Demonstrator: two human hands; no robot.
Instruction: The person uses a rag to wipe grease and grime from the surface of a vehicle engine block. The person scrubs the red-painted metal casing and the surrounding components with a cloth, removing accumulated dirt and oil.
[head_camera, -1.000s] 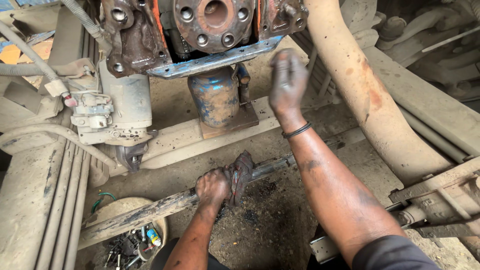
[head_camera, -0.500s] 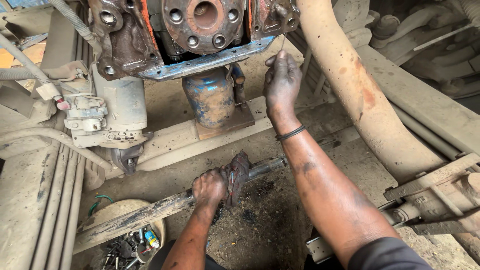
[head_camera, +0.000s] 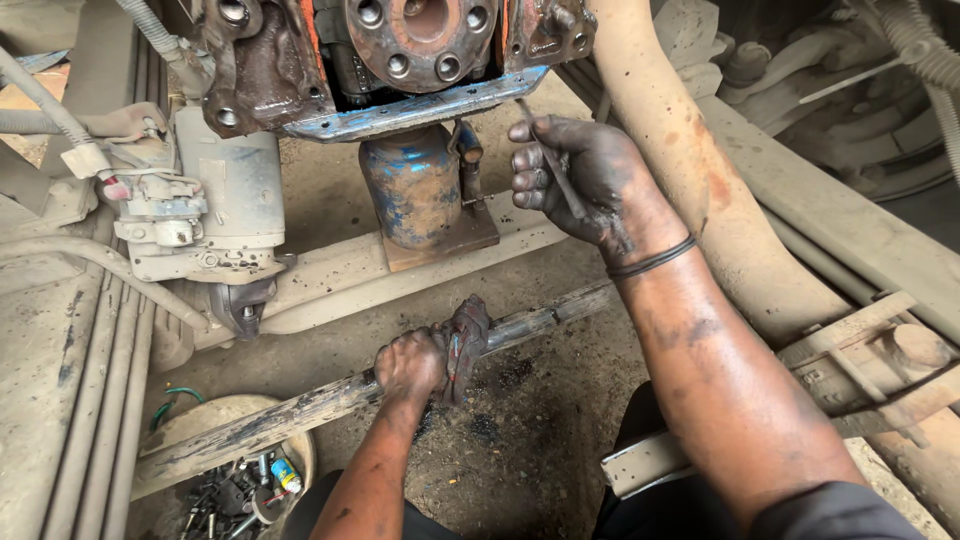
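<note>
My left hand grips a long, dirty metal shaft that lies across the ground, with a grimy rag bunched around the shaft just right of the fist. My right hand, black with grease, is raised beside a blue bottle jack and closed on a thin metal rod whose tip points up at the blue plate edge of the rusty engine housing. A black band circles my right wrist.
A starter motor with hoses hangs at left. A large rusty pipe runs diagonally at right. A round tub of bolts and small parts sits bottom left. The jack stands on a wooden beam. Frame rails border both sides.
My right hand has come down from the housing's edge and turned, now showing the thin rod in its fingers. My left hand stays on the shaft. The view has moved closer.
</note>
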